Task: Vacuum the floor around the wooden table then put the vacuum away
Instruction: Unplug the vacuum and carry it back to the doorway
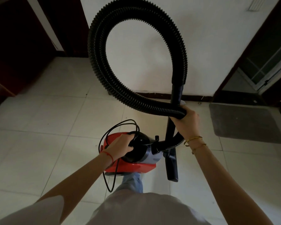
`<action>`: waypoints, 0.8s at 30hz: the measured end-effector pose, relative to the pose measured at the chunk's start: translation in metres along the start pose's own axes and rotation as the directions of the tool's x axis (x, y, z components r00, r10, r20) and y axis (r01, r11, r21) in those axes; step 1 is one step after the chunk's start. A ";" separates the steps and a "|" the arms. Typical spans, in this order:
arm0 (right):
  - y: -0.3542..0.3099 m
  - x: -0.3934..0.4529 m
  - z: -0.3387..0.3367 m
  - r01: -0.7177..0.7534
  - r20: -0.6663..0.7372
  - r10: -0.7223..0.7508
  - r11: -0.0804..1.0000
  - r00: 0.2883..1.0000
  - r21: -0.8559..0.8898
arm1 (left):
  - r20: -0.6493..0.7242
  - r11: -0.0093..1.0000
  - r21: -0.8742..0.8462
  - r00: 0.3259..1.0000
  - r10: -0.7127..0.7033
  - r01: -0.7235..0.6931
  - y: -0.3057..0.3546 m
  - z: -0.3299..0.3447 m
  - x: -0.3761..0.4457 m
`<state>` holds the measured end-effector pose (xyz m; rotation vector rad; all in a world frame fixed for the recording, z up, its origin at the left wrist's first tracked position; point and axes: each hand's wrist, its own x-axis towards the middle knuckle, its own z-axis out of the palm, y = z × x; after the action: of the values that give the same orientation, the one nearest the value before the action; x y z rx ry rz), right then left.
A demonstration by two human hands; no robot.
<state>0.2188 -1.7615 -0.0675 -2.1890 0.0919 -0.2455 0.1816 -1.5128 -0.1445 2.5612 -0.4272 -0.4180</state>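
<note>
Vacuum [133, 159], a red body with a black top and a grey front, hangs just above the pale tiled floor [39, 127], low in the middle of the view and in front of the person's trouser leg [133, 182]. The left hand [120, 145] grips the black handle on top of it, fingers curled round the handle and held close together; a red string circles that wrist. A thin black cord [111, 132] loops up over the same hand and hangs down past the body's left side.

From the vacuum's front a ribbed black hose [97, 51] runs to the right, passes behind the right hand [186, 122], then swings up in a wide loop against the white wall [209, 38] and comes back down into the rigid black tube [177, 93]. The right hand holds hose and tube together where they cross, fingers wrapped round both; the fingertips are hidden behind them. Two gold bracelets sit on that wrist. Below the hand the tube drops to a black floor head [171, 168], which hangs tilted just right of the vacuum.

A grey mat [245, 124] lies on the floor to the right, near a dark doorway [258, 59]. Dark wooden panels [19, 46] stand on the left.
</note>
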 end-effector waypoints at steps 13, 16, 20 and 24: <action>-0.021 0.236 0.101 -0.099 -0.100 0.092 0.993 0.991 -0.060 | 0.070 0.997 0.043 0.995 0.067 -0.070 -0.103 -0.127 0.226; -0.013 0.289 0.121 -0.110 -0.119 0.102 0.992 0.988 -0.056 | 0.090 0.996 0.063 0.995 0.051 -0.057 -0.122 -0.143 0.279; 0.004 0.364 0.146 -0.093 -0.155 0.085 0.995 0.984 -0.046 | 0.138 0.995 0.094 0.990 0.020 -0.033 -0.142 -0.155 0.355; 0.027 0.437 0.170 -0.120 -0.131 0.105 0.987 0.986 -0.108 | 0.213 0.988 0.149 0.975 -0.059 0.027 -0.162 -0.158 0.433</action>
<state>0.6826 -1.7105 -0.1246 -2.2730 0.3058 -0.3195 0.6668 -1.4738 -0.1903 2.6798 -0.4967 -0.7116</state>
